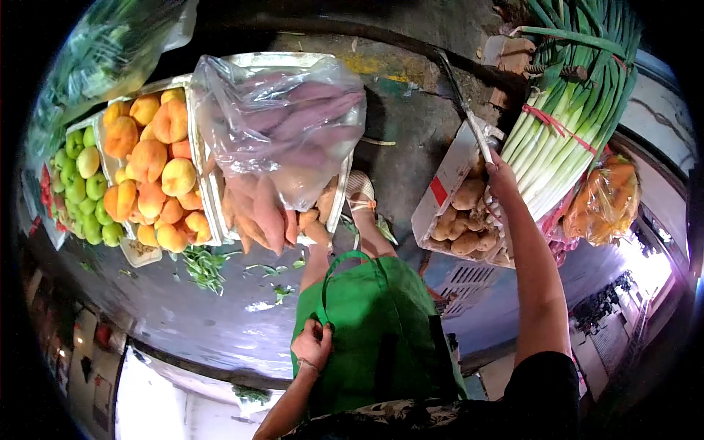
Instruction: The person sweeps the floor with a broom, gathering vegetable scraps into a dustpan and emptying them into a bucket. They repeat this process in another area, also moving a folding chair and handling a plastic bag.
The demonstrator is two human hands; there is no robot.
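My left hand (313, 345) is closed around a handle of a green tote bag (370, 323), which hangs against my front. Stretched out to the right, my right hand (500, 177) grips the white end of one long scallion (477, 130); its dark leafy end points away from me. That hand is above the edge of a cardboard box holding potatoes (466, 220). Right beside it lie bundled scallions (554, 139) with pale stalks, bound by red ties. The fingertips of my right hand are partly hidden.
At left stand foam crates with peaches (150, 161) and sweet potatoes (257, 209), the latter partly under a clear plastic bag (286, 125). Green fruit (84, 191) sits farther left. Bagged orange produce (605, 198) lies at right. Loose leaves (202, 268) litter the floor near my feet.
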